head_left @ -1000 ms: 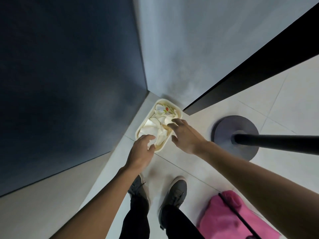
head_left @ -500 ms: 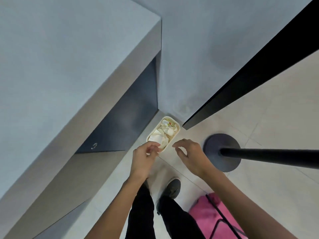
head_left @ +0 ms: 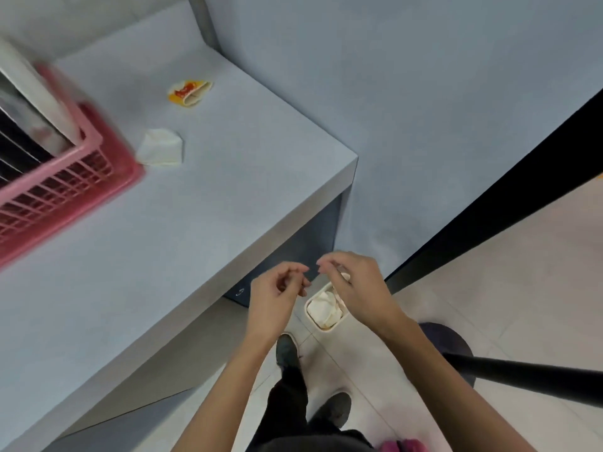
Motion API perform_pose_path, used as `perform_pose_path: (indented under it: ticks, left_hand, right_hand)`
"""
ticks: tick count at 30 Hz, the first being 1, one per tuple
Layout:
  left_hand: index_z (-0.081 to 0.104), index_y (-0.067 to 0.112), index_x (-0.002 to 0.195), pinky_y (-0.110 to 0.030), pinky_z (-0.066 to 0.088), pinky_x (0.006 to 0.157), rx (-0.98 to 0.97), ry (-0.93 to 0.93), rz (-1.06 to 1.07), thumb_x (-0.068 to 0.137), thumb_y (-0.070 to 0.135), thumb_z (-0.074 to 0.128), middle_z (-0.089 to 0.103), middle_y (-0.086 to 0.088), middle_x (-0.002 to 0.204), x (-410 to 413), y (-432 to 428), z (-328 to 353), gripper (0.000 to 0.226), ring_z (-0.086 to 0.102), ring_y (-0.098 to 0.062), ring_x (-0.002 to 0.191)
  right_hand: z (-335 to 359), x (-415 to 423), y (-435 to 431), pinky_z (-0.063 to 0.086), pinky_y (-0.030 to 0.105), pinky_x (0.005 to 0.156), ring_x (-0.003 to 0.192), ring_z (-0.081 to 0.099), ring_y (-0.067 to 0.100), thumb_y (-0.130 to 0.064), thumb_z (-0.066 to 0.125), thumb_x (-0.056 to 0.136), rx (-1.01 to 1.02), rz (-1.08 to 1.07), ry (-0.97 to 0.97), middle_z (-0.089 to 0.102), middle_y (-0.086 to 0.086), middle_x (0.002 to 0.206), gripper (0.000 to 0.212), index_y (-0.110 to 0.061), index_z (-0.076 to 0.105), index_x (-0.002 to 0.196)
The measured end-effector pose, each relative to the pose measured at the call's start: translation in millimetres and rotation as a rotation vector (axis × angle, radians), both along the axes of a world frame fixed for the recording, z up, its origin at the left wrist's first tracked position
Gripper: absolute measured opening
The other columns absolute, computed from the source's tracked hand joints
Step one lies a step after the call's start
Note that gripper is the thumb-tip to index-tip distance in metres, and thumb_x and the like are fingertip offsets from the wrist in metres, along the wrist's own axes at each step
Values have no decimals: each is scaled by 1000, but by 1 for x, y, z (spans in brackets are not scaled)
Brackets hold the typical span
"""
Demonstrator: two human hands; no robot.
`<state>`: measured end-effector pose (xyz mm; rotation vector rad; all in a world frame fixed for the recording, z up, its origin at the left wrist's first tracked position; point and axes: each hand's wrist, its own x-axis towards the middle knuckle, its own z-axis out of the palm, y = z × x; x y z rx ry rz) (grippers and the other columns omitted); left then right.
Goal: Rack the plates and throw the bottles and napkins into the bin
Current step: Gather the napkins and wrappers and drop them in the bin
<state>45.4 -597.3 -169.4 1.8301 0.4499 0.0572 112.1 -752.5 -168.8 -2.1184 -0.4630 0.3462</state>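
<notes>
Left hand (head_left: 277, 290) and right hand (head_left: 357, 290) loosely curled, empty, over napkin-filled bin (head_left: 314, 322); white napkin (head_left: 161, 148), red-stained napkin (head_left: 189, 93) on counter (head_left: 228, 197).

A dish-clearing corner, seemingly of a canteen or kitchen: a pink dish rack (head_left: 65, 187) holding plates (head_left: 37, 93) stands on a grey counter (head_left: 169, 256), near a crumpled napkin (head_left: 161, 148) and a ketchup-stained napkin (head_left: 189, 93). A small bin (head_left: 321, 327) stuffed with paper sits on the tiled floor (head_left: 522, 288) below.

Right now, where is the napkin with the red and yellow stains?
In the head view, the stained napkin lies on the grey counter, upper left, toward its far edge, beyond the plain white napkin beside the pink rack.
</notes>
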Motion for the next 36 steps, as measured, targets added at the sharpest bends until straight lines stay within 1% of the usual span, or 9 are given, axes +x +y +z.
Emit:
perform_pose_path:
  ticks: [5,8,12,16,18,20,23,26,36]
  left_hand:
    - [72,18,97,-18,52,68,76,-78,68,98,8,56,71,4,76,30,49,29,19,67,-11,69]
    - [71,18,100,-12,50,72,186,-95,104,97,9,56,72,9,84,58,89,41,19,67,-5,76]
    - [69,17,111,-20,49,84,451,-86,125,92,10,60,70,6,106,105,157,45,22,63,-6,92]
    - [58,15,129,-37,40,98,743,16,111,87,17,64,52,-6,138,158,227,41,42,46,-29,126]
    - [48,16,140,-47,30,111,871,114,143,87,25,66,34,-9,153,181,255,40,57,27,-34,141]
    - [35,18,148,-53,17,118,885,223,170,88,36,67,15,-11,162,202,276,34,71,7,-36,150]
    - [23,19,152,-57,10,120,773,358,183,89,45,62,4,-10,164,226,287,14,79,-1,-35,151]
    - [27,20,148,-53,15,120,781,266,220,90,39,56,13,-11,162,233,281,-6,67,14,-35,148]
    - [40,21,138,-52,16,120,844,97,259,97,39,49,21,-6,160,231,283,-37,46,17,-33,148]
  right_hand:
    - [35,41,40,52,32,83,88,63,15,-21,53,99,28,75,-113,72,0,95,20,-13,72,101]
    - [48,72,72,45,23,96,106,59,13,-20,51,100,-66,141,-136,68,1,116,24,-14,69,116]
    - [48,115,120,25,22,109,137,37,21,-26,47,102,-250,243,-120,46,5,147,39,-17,50,140]
    - [41,148,160,17,46,121,150,10,32,-36,40,104,-563,383,-124,12,13,163,59,-19,18,156]
    - [38,158,176,23,49,117,143,24,37,-38,39,103,-728,412,-203,22,18,157,59,-15,20,154]
    - [39,171,190,33,45,107,124,45,35,-38,40,102,-805,366,-302,44,15,139,50,-12,36,145]
    - [50,201,205,40,38,99,115,54,29,-33,44,100,-714,268,-227,56,9,124,38,-14,50,133]
    - [60,236,220,43,34,96,118,54,27,-27,50,99,-541,221,-84,57,7,126,38,-15,51,135]
    - [48,325,349,47,42,94,133,30,36,-13,57,90,-564,379,-442,15,15,155,63,-13,31,148]
